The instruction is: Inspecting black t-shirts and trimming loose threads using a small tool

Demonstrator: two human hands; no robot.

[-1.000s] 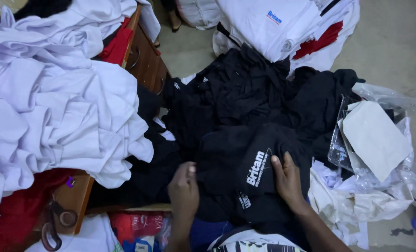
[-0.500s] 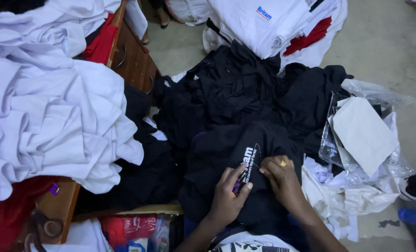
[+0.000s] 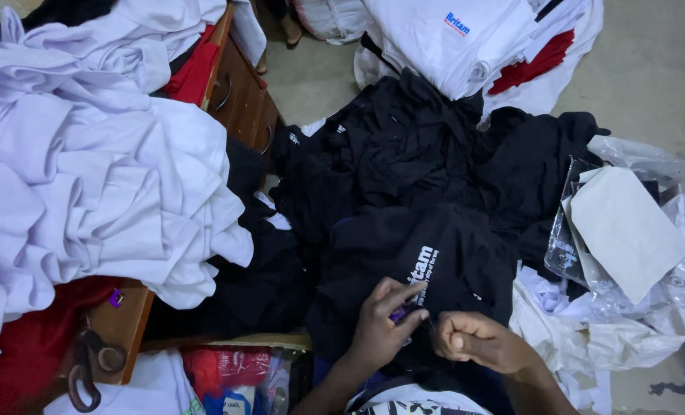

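while the black shirt (image 3: 434, 261) lies under both, the left hand (image 3: 381, 330) pinches a small purple object (image 3: 398, 313), the right hand (image 3: 477, 342) fisted beside it.

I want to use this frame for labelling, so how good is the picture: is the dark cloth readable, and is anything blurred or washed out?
Head view: light is soft and even, without hard shadows. The black garment loses its folds in darkness. The white shirts look bright with a bluish cast but keep their creases. The clear bags show mild glare. The left hand and right hand are fairly sharp.
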